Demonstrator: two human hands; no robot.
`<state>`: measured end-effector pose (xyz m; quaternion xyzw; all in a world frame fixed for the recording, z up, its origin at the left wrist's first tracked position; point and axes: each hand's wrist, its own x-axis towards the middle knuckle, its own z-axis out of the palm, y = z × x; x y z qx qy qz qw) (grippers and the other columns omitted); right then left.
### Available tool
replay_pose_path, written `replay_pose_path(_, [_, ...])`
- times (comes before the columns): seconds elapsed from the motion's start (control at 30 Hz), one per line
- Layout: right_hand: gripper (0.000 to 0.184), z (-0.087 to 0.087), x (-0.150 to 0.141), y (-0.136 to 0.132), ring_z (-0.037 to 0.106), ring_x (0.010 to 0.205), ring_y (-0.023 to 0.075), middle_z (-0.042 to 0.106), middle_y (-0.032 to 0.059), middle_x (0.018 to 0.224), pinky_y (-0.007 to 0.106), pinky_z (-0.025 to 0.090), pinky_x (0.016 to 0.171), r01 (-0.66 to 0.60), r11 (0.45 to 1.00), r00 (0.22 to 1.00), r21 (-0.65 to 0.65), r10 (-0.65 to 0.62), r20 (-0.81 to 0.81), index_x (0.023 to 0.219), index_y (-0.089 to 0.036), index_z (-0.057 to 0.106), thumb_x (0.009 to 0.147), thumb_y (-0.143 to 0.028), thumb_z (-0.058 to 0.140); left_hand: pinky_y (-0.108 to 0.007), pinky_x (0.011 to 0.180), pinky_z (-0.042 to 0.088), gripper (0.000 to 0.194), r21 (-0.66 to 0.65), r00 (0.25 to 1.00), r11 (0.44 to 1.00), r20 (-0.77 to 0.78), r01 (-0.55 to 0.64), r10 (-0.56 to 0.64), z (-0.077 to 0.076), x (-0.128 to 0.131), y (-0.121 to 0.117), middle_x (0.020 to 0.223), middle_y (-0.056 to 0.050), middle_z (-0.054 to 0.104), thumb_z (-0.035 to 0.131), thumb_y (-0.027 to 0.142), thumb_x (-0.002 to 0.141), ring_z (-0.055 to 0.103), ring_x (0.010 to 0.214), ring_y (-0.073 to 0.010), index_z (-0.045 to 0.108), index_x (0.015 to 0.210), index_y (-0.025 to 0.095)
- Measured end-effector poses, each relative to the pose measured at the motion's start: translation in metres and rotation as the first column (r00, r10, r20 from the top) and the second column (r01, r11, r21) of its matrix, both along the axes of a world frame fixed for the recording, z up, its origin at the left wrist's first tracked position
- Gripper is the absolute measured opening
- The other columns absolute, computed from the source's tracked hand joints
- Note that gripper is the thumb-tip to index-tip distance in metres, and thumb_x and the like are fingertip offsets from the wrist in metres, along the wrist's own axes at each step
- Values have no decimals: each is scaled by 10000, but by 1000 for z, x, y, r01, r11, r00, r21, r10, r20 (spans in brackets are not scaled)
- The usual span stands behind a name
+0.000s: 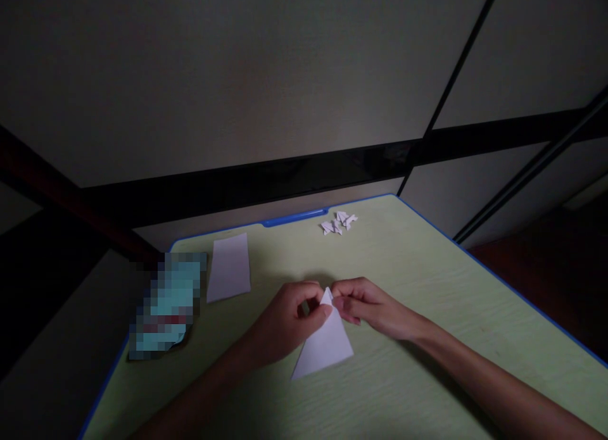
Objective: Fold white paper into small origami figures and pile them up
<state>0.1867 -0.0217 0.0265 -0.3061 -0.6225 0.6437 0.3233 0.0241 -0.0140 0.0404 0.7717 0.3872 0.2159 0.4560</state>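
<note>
A sheet of white paper (327, 345), folded to a point at its far end, is held a little in front of me over the table. My left hand (297, 313) pinches it near the tip, with the thumb lying on top of the paper. On the other side of the tip, my right hand (363, 304) has its thumb and fingers closed on the paper's edge. The paper widens toward me, and its near edge runs at a slant. Some fingertips of both hands are hidden behind the paper.
Several small folded paper pieces (339, 223) lie at the table's far side. A flat white paper sheet (230, 267) rests at the left, beside a blurred teal item (166, 307). The pale green table (427, 269) has a blue rim and stands against a panelled wall (266, 79).
</note>
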Motion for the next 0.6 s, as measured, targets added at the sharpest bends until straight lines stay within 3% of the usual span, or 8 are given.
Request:
replay_pose_path(0.33, [177,-2,-5,-2,238,471,50,285,-57,503,180,189,418,67,996,997,56,-69,39,535,-137,397,710,-155,412,-198,461,249,203,21,1000,999,17,-25,25,0,2,-1,515,53,327,430,155,675,335,497,-75,378,479,153])
replay_pose_path(0.6, [170,-8,-11,-2,205,410,39,273,-76,454,182,166,391,109,992,994,-62,-109,8,524,-144,388,692,-166,396,-204,478,245,239,176,998,984,-51,-20,30,-3,2,0,504,51,327,431,122,673,346,506,-78,331,459,159])
